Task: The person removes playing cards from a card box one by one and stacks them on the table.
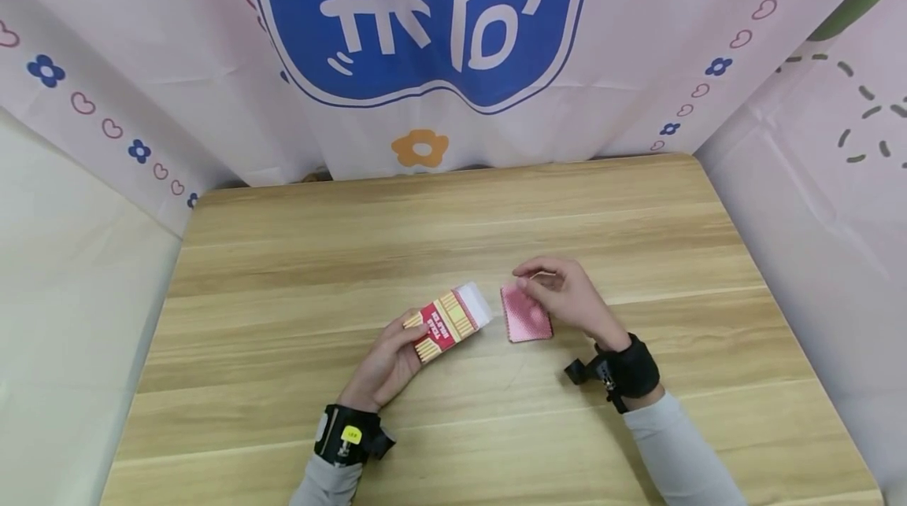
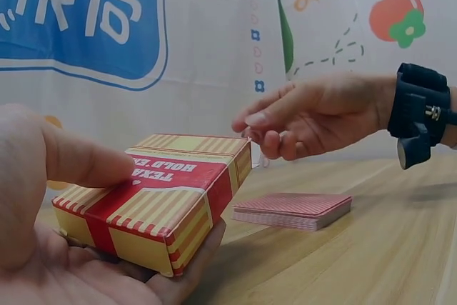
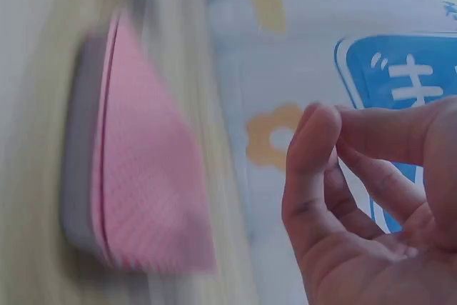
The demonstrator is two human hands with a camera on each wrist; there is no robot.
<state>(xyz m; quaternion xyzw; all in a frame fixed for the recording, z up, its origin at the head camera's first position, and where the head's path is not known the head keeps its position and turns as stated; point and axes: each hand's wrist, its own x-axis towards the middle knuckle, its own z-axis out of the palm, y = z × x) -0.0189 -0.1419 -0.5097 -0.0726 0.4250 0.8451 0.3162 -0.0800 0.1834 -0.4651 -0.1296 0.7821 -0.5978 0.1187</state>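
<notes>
My left hand (image 1: pixel 386 371) grips a red-and-yellow striped playing-card box (image 1: pixel 445 326), thumb on top and fingers underneath. In the head view the box's white end (image 1: pixel 475 304) points up and right. A deck of cards (image 1: pixel 528 323) with pink patterned backs lies stacked on the table, just right of the box. My right hand (image 1: pixel 568 297) hovers over the deck's far edge, fingers bent loosely and thumb near the index finger. Nothing shows between them in the right wrist view, where the deck (image 3: pixel 150 176) is blurred and apart from the hand.
Both hands work over a wood-grain table (image 1: pixel 319 254). A white printed cloth (image 1: pixel 177 42) with a blue emblem (image 1: pixel 439 73) hangs behind the table's far edge. Each wrist wears a black strap with a small camera, such as the right strap (image 1: pixel 634 368).
</notes>
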